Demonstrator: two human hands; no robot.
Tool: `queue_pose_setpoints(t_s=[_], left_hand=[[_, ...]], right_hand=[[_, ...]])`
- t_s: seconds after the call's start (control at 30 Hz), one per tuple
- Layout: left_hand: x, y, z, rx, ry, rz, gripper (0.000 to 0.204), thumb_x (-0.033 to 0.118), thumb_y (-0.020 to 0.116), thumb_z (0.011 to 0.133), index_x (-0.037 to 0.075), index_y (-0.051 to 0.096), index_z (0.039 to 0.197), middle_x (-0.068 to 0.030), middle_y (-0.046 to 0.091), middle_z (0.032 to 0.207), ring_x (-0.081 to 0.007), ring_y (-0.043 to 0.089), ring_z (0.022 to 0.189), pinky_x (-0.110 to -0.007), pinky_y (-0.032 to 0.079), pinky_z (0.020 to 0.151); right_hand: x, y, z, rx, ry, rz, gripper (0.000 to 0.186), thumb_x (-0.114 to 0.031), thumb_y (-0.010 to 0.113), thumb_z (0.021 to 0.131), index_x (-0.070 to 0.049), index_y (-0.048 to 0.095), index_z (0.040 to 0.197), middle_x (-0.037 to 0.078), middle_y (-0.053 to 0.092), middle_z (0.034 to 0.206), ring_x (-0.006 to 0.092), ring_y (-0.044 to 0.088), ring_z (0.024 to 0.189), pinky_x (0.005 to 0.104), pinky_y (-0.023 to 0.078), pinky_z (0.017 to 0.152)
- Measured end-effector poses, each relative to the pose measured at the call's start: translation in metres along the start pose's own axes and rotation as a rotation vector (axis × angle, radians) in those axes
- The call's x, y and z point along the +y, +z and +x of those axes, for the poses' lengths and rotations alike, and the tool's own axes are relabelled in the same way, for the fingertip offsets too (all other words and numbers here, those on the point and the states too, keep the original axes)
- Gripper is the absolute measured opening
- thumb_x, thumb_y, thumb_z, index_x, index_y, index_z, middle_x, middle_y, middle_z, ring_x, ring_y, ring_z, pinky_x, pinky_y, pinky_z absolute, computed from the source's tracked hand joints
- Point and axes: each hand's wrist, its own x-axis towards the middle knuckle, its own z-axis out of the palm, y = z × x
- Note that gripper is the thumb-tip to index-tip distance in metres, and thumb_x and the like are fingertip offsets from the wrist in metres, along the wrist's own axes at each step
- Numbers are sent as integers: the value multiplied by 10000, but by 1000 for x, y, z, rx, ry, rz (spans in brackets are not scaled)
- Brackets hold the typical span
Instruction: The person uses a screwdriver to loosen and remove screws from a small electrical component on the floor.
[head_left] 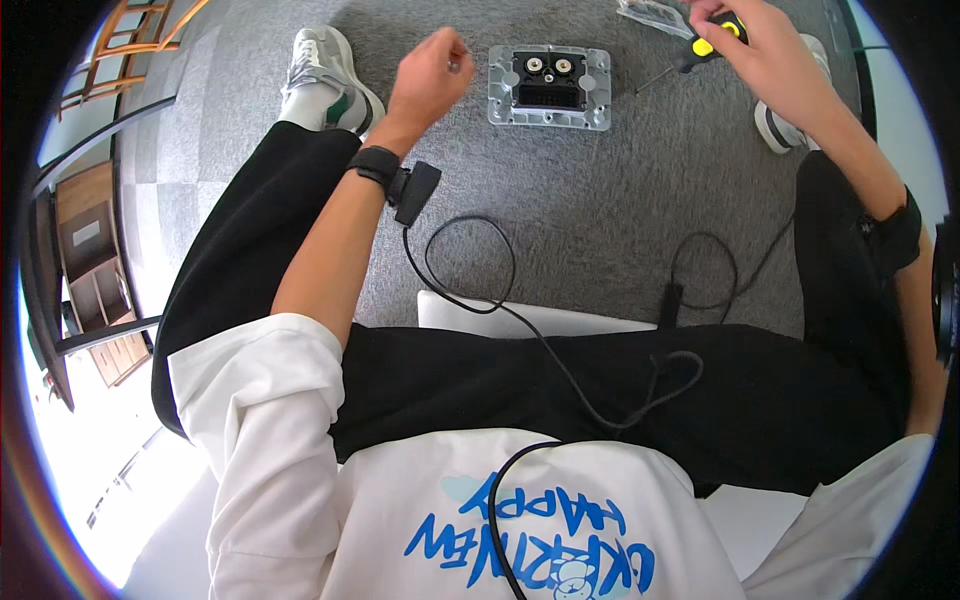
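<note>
On the grey carpet between my feet lies a pale grey rectangular housing (500, 88), a black module (548, 94) with two round light-coloured fittings set in its middle. Just left of it hovers my left hand (433, 78), its fingers curled closed; whether something small is pinched in them is hidden. Over to the right, my right hand (757, 40) grips a screwdriver (735, 28) by its black and yellow handle. The thin shaft slants down and left, its tip apart from the housing's right side.
A clear plastic bag (656, 14) lies beyond the screwdriver. My shoes (325, 68) flank the work area. A black cable (513, 262) loops from my left wrist strap across my lap; another cable (735, 265) coils at right. Wooden chair legs (128, 48) and a cabinet (95, 250) stand at far left.
</note>
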Motion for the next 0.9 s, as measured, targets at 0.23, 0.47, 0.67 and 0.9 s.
queue_pose_setpoints(t_s=[0.23, 0.47, 0.67, 0.9], left_hand=[[-41, -28, -9, 115, -212, 158, 184, 187, 684, 883, 15, 664, 944, -143, 730, 855, -277, 724, 779, -383, 565, 740], [-71, -17, -41, 24, -467, 170, 192, 168, 686, 864, 13, 668, 977, -158, 729, 885, -328, 710, 835, -413, 560, 790], [-88, -10, -48, 30, -480, 92, 347, 160, 729, 864, 33, 611, 1165, -168, 687, 1018, -351, 680, 966, -447, 552, 864], [-103, -3, -19, 54, -399, 159, 431, 276, 768, 902, 77, 628, 1258, -150, 665, 1068, -328, 671, 942, -440, 553, 852]], right_hand=[[-19, 7, 27, -10, 38, 13, 205, -5, 606, 934, 43, 604, 1133, 151, 693, 906, 273, 682, 824, 368, 526, 750], [-23, 22, 44, -43, -71, 1, 224, 14, 587, 920, 56, 599, 1139, 158, 685, 907, 276, 684, 836, 368, 530, 759], [-26, 34, 54, -112, 24, 32, 227, 26, 600, 914, 51, 604, 1140, 161, 677, 932, 266, 681, 848, 365, 533, 771], [18, 40, 48, -96, -117, -44, 267, -20, 597, 991, -43, 617, 1257, 60, 648, 971, 184, 635, 963, 333, 491, 920]])
